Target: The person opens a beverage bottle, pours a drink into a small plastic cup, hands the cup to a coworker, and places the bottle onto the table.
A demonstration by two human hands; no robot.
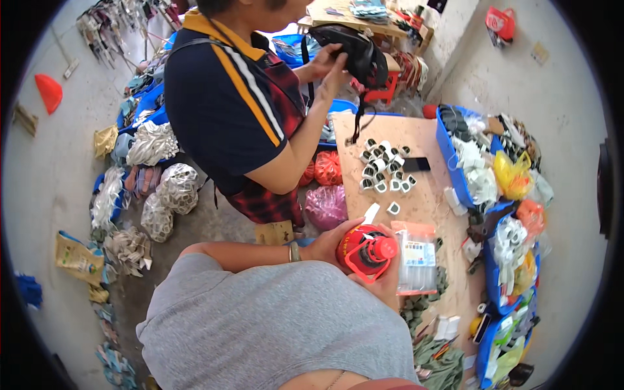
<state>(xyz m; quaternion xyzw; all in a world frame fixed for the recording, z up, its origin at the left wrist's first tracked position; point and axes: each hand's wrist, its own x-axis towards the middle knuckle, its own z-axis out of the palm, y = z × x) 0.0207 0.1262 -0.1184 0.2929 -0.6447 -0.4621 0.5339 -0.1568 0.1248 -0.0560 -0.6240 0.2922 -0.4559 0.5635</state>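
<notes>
Close in front of my chest is a red bottle (361,257) with a red screw cap and a red carrying loop. My left hand (325,246), its wrist in a bracelet, wraps around the bottle's left side. On the other side, my right hand (385,281) grips the bottle too, its fingers partly hidden behind it. A small white flap (371,213) sticks out beyond the bottle. Right beside my right hand, a clear plastic packet (416,263) with an orange top edge and a printed label lies on the wooden table (448,253).
Several small white-and-black pieces (383,166) and a dark phone (416,164) lie on the table's far part. A co-worker (227,110) stands at the far left, holding a black bag (351,52). Blue crates (453,162) line the right side; stuffed bags (177,188) sit on the floor.
</notes>
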